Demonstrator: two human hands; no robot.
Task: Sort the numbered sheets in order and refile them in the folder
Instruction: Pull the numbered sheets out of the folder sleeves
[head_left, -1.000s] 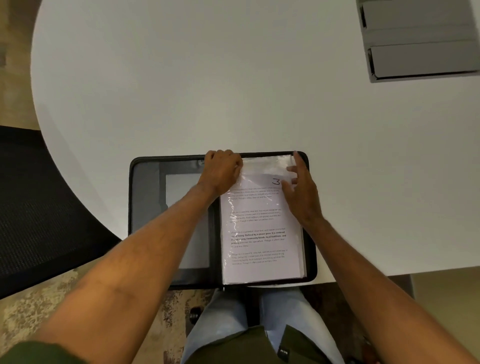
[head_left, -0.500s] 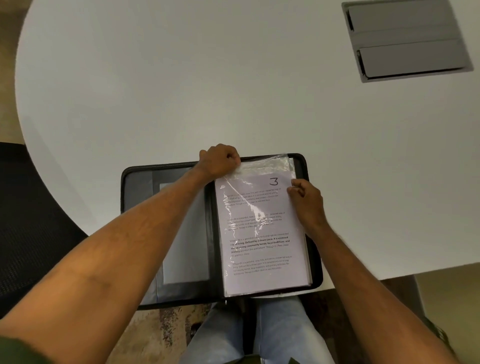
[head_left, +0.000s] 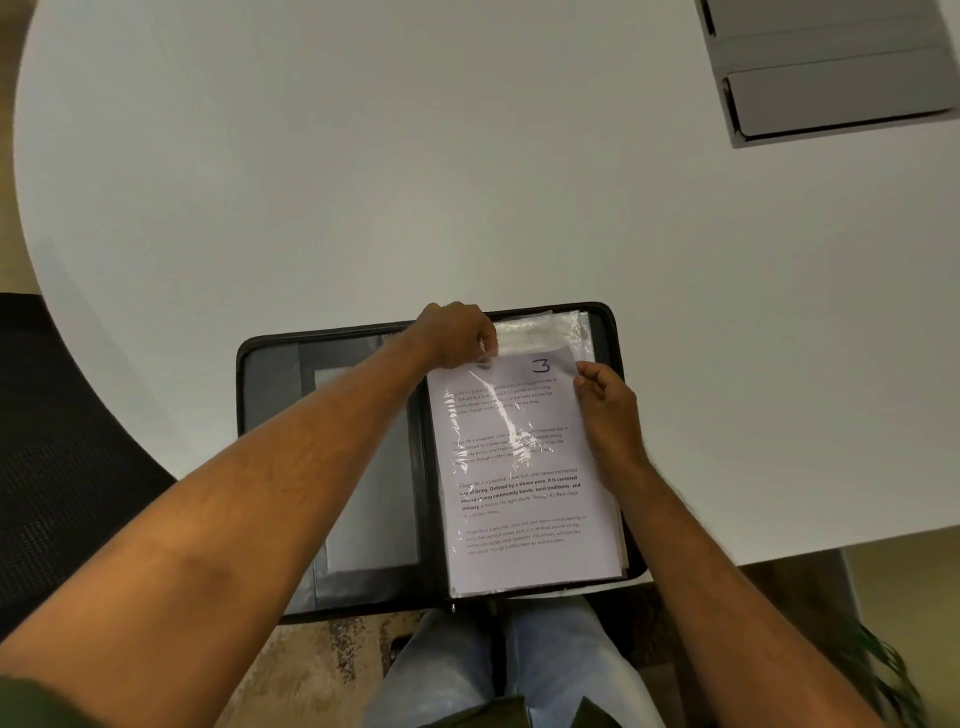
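A black zip folder lies open at the table's near edge. Its right half holds clear plastic sleeves with printed sheets. The top sheet, marked 3, sits partly in its sleeve, its top edge below the sleeve's mouth. My left hand pinches the sleeve's top left corner. My right hand pinches the sheet's upper right edge. More sheets lie under it, their numbers hidden.
The round white table spreads beyond the folder. A grey tray-like unit is set at the far right. A black mesh chair stands at the left. My knees are under the folder's overhanging near edge.
My right hand has gone from flat fingers on the sheet's top corner to a pinch on its right edge, and sheet 3 has slid down toward me while my left hand keeps hold of the sleeve.
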